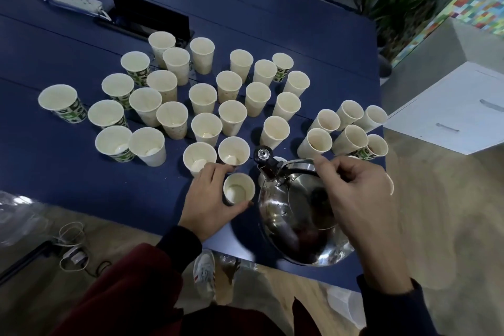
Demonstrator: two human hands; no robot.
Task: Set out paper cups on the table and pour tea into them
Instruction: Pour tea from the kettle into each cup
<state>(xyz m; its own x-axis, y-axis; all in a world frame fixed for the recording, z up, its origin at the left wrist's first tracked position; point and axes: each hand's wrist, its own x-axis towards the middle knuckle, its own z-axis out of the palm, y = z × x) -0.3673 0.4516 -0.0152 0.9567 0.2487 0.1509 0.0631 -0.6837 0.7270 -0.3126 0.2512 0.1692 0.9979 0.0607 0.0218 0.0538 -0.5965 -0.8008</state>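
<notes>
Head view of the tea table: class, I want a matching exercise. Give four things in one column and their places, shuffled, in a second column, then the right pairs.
Things
1. steel kettle
2. power strip
3. left hand
4. white drawer cabinet

Places
A. far left of the blue table
B. off the table, to its right
C. curled round a paper cup at the near edge
D. under the right hand, at the near edge

Pairs: 1-D, 2-A, 3-C, 4-B
</notes>
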